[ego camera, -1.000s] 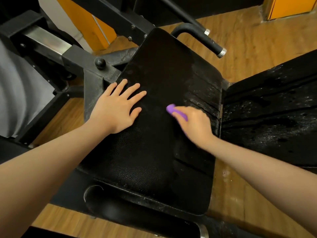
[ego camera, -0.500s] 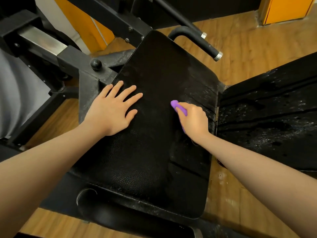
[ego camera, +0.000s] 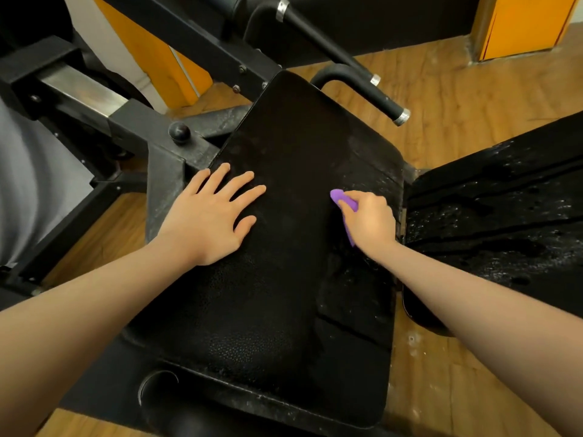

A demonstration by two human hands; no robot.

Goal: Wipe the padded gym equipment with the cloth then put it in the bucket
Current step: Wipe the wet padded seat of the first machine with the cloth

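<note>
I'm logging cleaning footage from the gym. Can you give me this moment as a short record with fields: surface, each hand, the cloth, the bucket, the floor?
surface: black padded seat, textured, with pale specks along its right side
left hand: flat on the pad, fingers spread, holding nothing
right hand: fingers curled round the purple cloth, pressing it on the pad's right part
cloth: mostly hidden under the hand, one end sticking out
second pad: to the right, speckled and wet-looking
bucket: not in view
floor: wooden floor
</note>
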